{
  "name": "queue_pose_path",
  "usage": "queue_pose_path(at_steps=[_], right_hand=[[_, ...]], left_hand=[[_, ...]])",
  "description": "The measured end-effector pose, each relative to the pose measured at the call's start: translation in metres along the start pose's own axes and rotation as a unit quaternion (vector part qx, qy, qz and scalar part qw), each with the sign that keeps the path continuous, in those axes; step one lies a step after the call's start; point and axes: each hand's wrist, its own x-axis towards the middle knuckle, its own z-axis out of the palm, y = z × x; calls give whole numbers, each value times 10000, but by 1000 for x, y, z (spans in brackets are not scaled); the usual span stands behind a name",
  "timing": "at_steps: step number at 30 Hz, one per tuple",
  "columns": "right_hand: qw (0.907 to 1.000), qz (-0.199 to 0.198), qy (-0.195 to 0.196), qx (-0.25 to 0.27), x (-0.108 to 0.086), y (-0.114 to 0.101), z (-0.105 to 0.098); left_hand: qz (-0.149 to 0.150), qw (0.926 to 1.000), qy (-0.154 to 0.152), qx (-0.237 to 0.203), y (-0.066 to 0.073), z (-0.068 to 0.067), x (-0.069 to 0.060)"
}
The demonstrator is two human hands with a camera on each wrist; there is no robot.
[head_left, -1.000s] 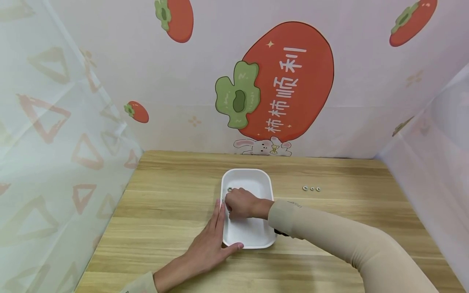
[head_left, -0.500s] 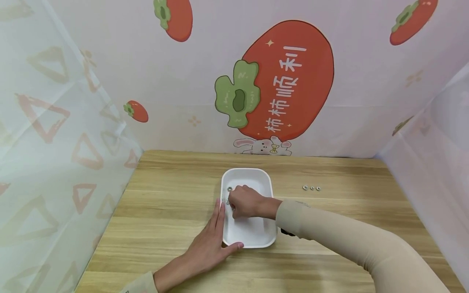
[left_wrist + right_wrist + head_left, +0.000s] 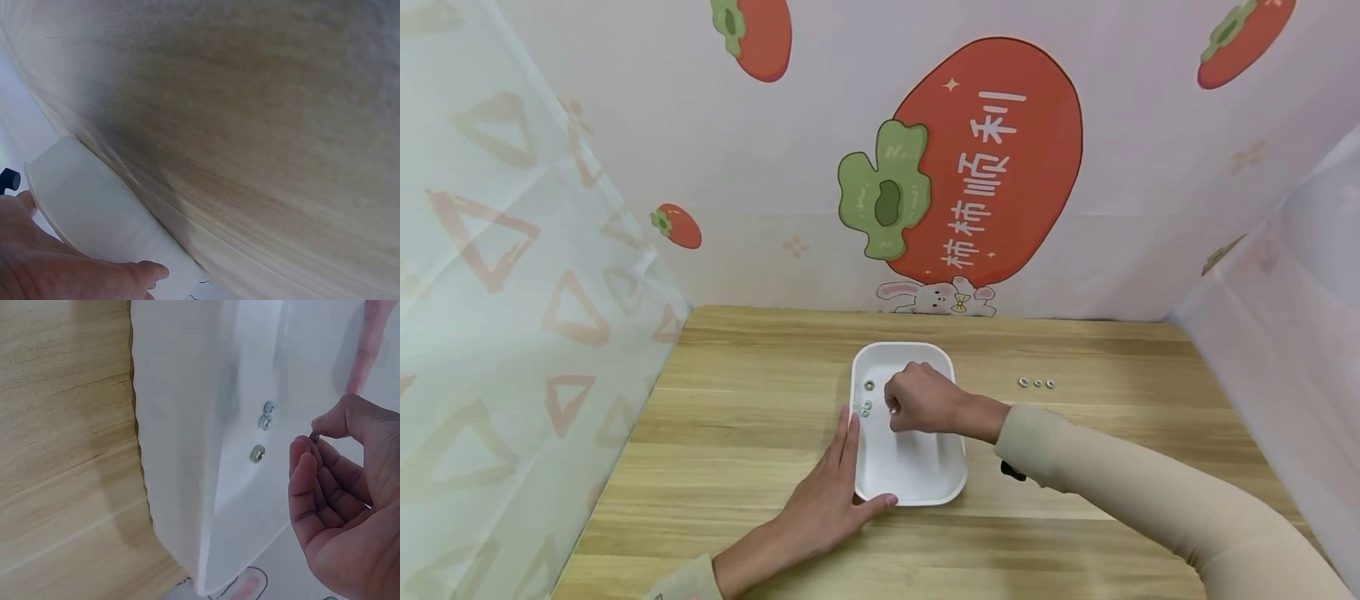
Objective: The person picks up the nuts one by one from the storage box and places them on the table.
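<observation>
A white rectangular tray (image 3: 910, 492) with rounded corners stands on the table. My left hand (image 3: 820, 504) rests against it, straight fingers along the left side and thumb at the near edge; in the left wrist view those fingers touch its outer wall (image 3: 106, 206). Over the tray, my right hand (image 3: 925, 398) pinches a small nut (image 3: 314, 436) between thumb and index finger. Inside by the left wall lie a larger brassy nut (image 3: 257, 454) and two smaller silvery nuts (image 3: 267, 415), those two touching or nearly so.
On the wooden table (image 3: 737, 417), right of the tray, a short row holds a larger nut (image 3: 1023, 382), a small nut (image 3: 1038, 384) and another nut (image 3: 1050, 384). Printed cloth walls (image 3: 760, 275) stand at the back and both sides.
My right hand has lifted off the tray's left side and moved right, a nut in its pinch. Two small nuts it covered now show. My left hand has stayed in place.
</observation>
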Motion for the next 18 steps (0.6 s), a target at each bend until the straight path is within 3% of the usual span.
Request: queue_pose_path(at_steps=[11,18], right_hand=[[9985,-49,540,50,-18,3,-29],[9977,121,646,188,-29,8,-45]], left_hand=[[-88,10000,-36,-24,-1,1,2],[-127,9999,-69,-55,-1,2,1]])
